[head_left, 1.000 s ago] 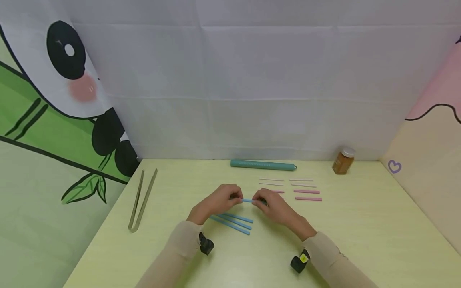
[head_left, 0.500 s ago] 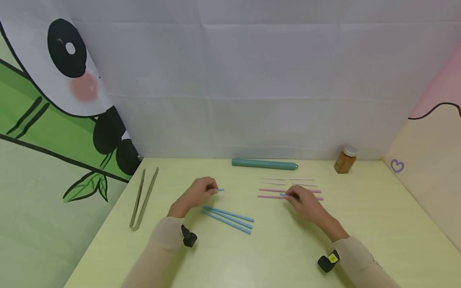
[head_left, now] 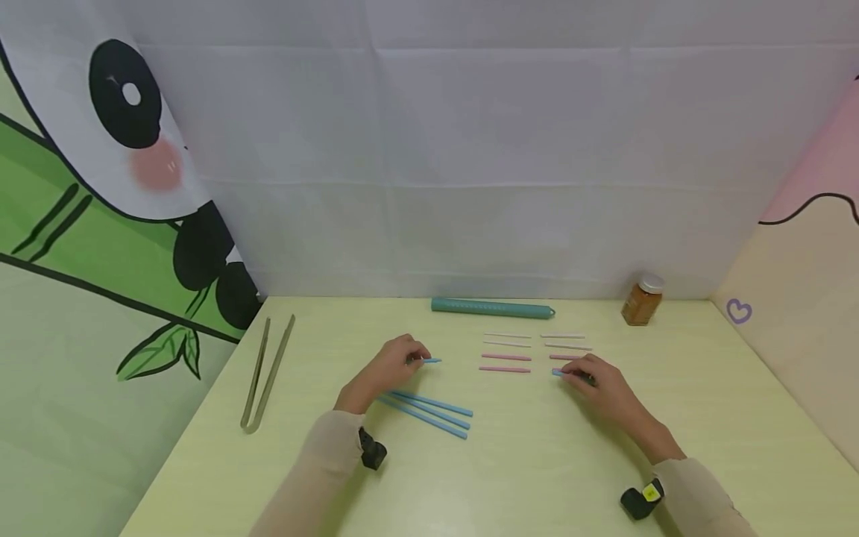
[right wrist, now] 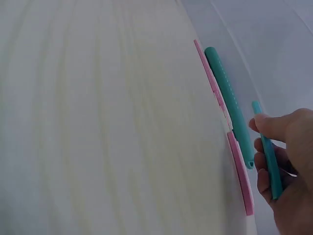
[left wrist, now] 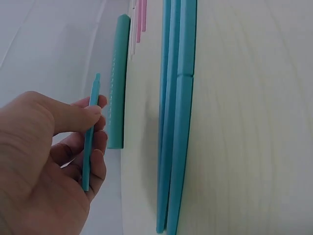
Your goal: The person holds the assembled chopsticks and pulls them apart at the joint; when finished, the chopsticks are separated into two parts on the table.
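My left hand (head_left: 392,367) pinches one half of a blue jointed stick (head_left: 432,361) between thumb and fingers; a narrow plug end (left wrist: 97,77) shows on it in the left wrist view. Off to the right, my right hand (head_left: 607,389) pinches the other blue half (right wrist: 270,159), held low by the pink sticks. Three whole blue sticks (head_left: 436,415) lie fanned on the table below my left hand; one shows a joint line at its middle. Short pink pieces (head_left: 505,369) and thin pale pieces (head_left: 507,335) lie in two columns between and behind my hands.
A long green tube-shaped case (head_left: 492,308) lies along the back edge by the white wall cloth. Metal tongs (head_left: 258,388) rest at the left. A small jar (head_left: 642,300) with a silvery lid and brown contents stands at the back right.
At first both hands held the blue stick together. It has come apart into two halves. My right hand has carried its half to the right; my left went left, then slightly back.
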The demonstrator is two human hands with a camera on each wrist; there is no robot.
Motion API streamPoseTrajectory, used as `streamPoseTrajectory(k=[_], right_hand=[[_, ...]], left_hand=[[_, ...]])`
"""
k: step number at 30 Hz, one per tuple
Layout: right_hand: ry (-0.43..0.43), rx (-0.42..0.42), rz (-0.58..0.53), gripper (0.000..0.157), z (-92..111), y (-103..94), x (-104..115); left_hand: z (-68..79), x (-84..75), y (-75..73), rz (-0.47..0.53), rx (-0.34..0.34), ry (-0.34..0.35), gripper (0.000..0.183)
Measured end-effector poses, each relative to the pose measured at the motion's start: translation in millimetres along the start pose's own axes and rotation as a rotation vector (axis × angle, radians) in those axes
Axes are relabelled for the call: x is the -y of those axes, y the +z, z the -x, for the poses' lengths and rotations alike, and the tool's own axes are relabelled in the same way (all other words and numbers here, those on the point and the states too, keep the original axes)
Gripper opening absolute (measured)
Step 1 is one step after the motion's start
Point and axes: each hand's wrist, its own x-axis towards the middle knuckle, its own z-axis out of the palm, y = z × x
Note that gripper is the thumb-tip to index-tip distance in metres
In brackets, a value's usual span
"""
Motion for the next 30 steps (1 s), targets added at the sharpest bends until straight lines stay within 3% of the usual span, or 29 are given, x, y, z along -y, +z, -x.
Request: streamPoseTrajectory(k=[8,15,23,30], right_hand=[[-0.016,-0.033,0.012,0.018,12.2,-14.2,-12.7],[0.007,0.014,0.012,0.019,14.2,-20.3,-16.3],[-0.007,0.033,-0.005,0.015,11.6,-16.8,-20.4],[-0.004,0.086,0.017,0.014,6.3,-12.0,-22.0]], left_hand=[[-8.7,-22.8,27.9,0.030,0.042,0.039,0.016],[-17.2,-45.4,56.7,0.003,0.087,0.097,0.016],[-27.8,-74.1,82.8,0.014,0.087,0.041,0.018],[-39.8,-84.5,99.4,-0.031,0.035,0.032,0.015]])
